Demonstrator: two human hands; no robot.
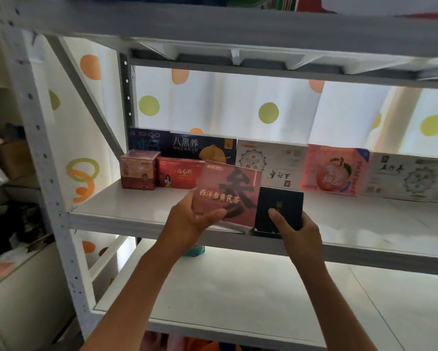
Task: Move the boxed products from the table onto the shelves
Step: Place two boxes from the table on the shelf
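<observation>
Head-camera footage is filled by a white metal shelving rack, whose middle shelf board [126, 211] carries the products already put away. A flat pink-red cardboard box with large black calligraphy and gold lettering [229, 192] is held by the left hand [191, 220], the thumb laid across its front face and the fingers curled behind, so that the printed face is kept turned outward. A small, near-black box with a gold emblem [280, 207] is pinched by the right hand [297, 233], thumb on the front and fingers wrapped round the back; its lower edge appears to be at the shelf's front lip, though contact cannot be confirmed. Both boxes are held upright and side by side, just in front of the stocked rows, presumably so that they can be slid back standing. Behind them a tall dark blue box [185, 145], a white box with a round ornament [271, 162], a pink box with a peach picture [335, 169] and a second white box [408, 177] are lined along the back, faces forward, while a small reddish-brown carton [139, 169] and a red box [178, 172] are set in front of them at the left. Free board is left right of that front row, a likely place for both. The lower shelf [238, 295] is seen beneath the forearms.
</observation>
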